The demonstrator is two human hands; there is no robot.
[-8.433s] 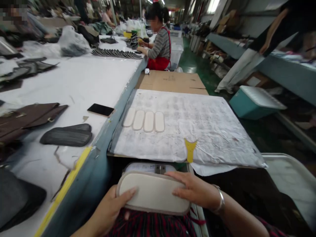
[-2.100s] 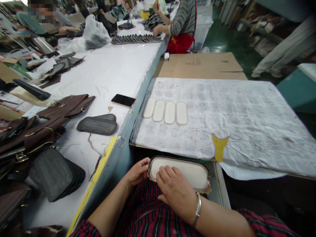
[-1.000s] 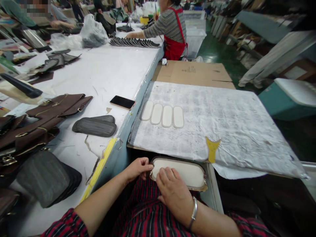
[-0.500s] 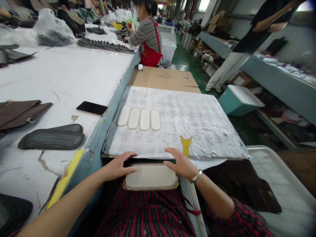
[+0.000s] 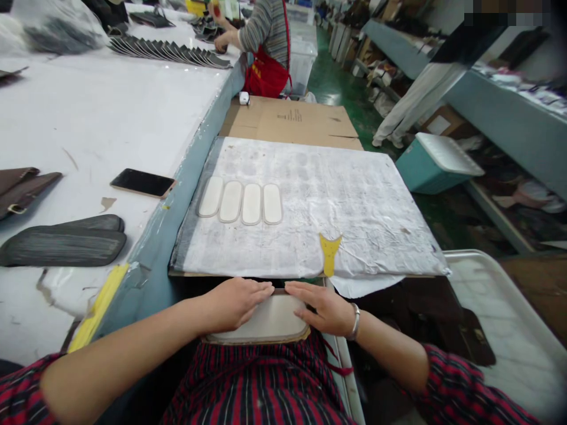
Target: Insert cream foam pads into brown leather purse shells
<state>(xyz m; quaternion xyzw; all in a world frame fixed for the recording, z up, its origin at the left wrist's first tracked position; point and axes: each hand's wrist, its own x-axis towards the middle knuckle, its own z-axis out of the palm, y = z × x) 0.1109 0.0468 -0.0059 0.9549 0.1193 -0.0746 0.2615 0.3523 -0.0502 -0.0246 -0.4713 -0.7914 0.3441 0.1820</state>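
Note:
A cream rounded oblong panel (image 5: 272, 321) with a brown rim lies at my lap, against the striped apron. Across its left part and far edge rests my left hand (image 5: 237, 304), fingers stretched out. My right hand (image 5: 325, 307), with a bracelet at the wrist, lies on the panel's right end, its fingers extended and the thumb apart. Several smaller cream oblong pieces (image 5: 251, 203) stand in a row on the white-covered board (image 5: 354, 195) ahead. Near the board's front edge is a yellow fork-ended tool (image 5: 330, 254).
On the white table (image 5: 110, 118) at left lie a phone (image 5: 144, 183), dark oblong pieces (image 5: 66, 242) and a brown leather piece (image 5: 26, 189). Cardboard (image 5: 292, 121) lies beyond the board. A co-worker in a red apron (image 5: 268, 74) is at the table. A teal bin (image 5: 436, 165) stands right.
My left hand has moved right and onto the panel, closer to my right hand. The right hand's fingers now lie flatter on it. The view has tilted down and shifted slightly.

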